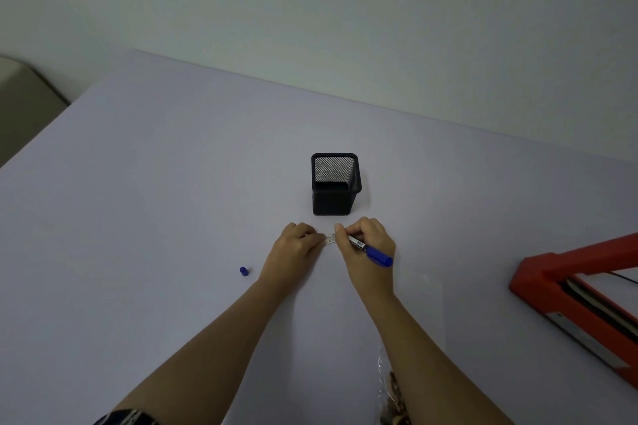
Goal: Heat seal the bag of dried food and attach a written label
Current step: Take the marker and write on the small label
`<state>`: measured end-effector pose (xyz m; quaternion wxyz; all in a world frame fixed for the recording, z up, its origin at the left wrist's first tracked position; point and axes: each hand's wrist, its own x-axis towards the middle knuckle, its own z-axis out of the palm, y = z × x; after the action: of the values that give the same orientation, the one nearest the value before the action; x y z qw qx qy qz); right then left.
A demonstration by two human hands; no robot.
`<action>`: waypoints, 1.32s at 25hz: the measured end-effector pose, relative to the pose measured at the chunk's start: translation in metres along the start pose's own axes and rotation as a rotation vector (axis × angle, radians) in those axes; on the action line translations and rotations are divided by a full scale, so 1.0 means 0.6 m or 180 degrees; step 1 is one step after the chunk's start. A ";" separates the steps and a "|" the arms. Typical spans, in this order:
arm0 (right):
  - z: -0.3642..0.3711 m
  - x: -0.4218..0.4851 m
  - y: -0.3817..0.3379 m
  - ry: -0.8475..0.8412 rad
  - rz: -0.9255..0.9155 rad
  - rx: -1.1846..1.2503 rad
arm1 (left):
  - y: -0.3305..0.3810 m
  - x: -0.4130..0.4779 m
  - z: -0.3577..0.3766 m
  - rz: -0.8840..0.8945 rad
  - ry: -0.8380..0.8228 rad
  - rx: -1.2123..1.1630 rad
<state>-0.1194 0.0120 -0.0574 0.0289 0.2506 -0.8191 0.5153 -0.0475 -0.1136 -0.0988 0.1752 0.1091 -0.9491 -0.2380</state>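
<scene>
Label (330,239): small white strip, laid flat on the table (155,183) between the two hands, pinned at its left end under the curled fingers of the left hand (298,241). Pen (371,251): blue, gripped in the right hand (366,241), tip set on the label. Cap (244,271): laid apart, left of the left hand. Mesh pot (334,197): black, stood just behind the hands. Bag (390,397): seen at the near edge, beside the right forearm. Sealer (552,272): red, placed far right.
</scene>
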 end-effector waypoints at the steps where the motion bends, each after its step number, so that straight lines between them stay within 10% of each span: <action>1: 0.007 -0.002 0.001 -0.0020 0.0002 0.0021 | -0.005 -0.001 0.001 -0.0018 -0.0026 -0.0044; 33: 0.091 -0.035 0.060 0.0581 -0.0061 0.0241 | -0.025 -0.003 0.004 -0.0097 0.0021 -0.0217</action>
<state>-0.1057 -0.0144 -0.1193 0.0988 0.2113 -0.7906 0.5662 -0.0448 -0.1249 -0.1084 0.1784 0.1183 -0.9380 -0.2725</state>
